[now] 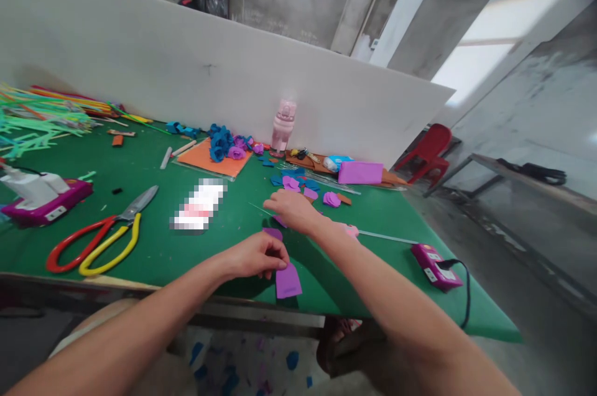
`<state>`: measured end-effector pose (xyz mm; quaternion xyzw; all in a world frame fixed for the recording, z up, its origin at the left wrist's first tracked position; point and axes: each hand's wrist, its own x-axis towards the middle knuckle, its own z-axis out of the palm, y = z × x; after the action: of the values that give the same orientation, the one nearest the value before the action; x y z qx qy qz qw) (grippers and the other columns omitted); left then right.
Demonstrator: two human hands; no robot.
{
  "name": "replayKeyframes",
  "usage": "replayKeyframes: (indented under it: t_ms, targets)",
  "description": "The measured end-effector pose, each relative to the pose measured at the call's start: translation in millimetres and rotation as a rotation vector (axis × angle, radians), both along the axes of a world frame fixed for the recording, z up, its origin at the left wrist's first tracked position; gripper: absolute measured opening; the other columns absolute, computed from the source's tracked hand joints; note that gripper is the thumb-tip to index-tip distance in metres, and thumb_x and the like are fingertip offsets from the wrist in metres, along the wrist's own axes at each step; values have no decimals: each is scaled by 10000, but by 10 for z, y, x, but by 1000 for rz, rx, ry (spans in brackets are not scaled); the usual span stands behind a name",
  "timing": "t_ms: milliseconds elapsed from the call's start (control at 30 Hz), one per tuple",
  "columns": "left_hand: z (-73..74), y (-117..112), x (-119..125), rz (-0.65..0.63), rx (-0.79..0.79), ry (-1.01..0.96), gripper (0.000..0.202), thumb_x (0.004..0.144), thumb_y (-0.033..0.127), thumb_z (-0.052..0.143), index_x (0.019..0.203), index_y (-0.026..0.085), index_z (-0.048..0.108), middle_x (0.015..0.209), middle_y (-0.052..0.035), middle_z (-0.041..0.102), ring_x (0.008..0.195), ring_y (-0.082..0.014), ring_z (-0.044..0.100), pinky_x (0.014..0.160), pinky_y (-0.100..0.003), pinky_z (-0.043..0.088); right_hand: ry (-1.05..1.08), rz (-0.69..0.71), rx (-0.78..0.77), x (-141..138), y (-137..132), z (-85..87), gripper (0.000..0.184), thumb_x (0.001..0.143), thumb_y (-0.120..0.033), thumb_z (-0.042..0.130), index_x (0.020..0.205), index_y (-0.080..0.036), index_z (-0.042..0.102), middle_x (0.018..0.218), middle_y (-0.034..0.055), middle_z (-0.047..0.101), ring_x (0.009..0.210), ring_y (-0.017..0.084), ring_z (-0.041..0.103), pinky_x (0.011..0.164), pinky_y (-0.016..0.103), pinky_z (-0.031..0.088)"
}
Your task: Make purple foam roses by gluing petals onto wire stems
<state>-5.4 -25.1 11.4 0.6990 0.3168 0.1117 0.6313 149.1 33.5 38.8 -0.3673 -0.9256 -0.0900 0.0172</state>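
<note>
At the near edge of the green desk (224, 287), about midway along, the left hand (261, 256) has its thumb and forefinger closed in a pinch on a purple paper petal (289, 284), its other fingers loosely curled. The petal's broad end points toward that edge. Another purple paper piece (273, 233) shows just beyond the same hand.

The right hand (286, 206) is farther in from the edge, its forearm crossing the desk from the near side. Its fingers are curled down and mostly hidden behind the back of the hand; a thin wire (259, 207) seems to run out from them, but whether they grip it I cannot tell.

Just beyond the right hand lie loose blue petals (311, 184) and purple petals (291, 183). Toward the far edge, blue paper flowers (219, 141) and purple paper flowers (237, 151) rest on an orange sheet (200, 160), with a pink bottle (283, 125) upright beside them. A folded purple sheet (360, 173) lies near the far right corner.

Scissors (122, 220) with one red and one yellow handle lie open near the left part of the near edge. A magenta power strip (431, 262) sits by the right edge, and a bundle of coloured strips (41, 110) fills the far left corner.
</note>
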Motion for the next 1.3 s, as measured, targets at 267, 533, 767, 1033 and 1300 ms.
replayKeyframes:
  t_ms: [267,533,767,1033,1300]
  targets:
    - [-61,-39,-18,-24,-38,-3,192,685,325,597,724,139,623,494,40,510,437,-83,467,429,-190,319,-341,437,56,-203,342,-80,147,915,-200,393,973,-220,526,831,40,557,725,153,471,561,276,248]
    - [-89,-40,-46,-14,-89,-4,171,675,312,606,718,148,623,508,43,518,441,-82,475,438,-189,344,-449,576,135,-20,552,-93,142,916,-179,380,920,-177,522,811,47,542,722,160,456,599,294,276]
    - [-76,-55,-6,-25,-77,-2,128,686,268,577,707,148,614,485,50,493,421,-77,458,416,-184,308,-440,549,171,49,616,-108,170,926,-162,342,959,-175,508,878,70,540,746,162,449,608,295,290]
    - [-62,-59,11,-29,-70,7,100,696,235,559,700,143,598,491,50,489,422,-71,452,420,-178,318,-461,563,167,2,694,-167,116,911,-185,396,928,-178,511,851,53,542,753,166,474,608,290,306]
    - [-60,-67,6,-29,-87,4,107,688,245,564,700,145,598,495,50,489,428,-74,459,421,-181,319,-465,653,183,13,690,-144,150,921,-166,360,948,-175,507,849,54,538,747,166,459,585,288,290]
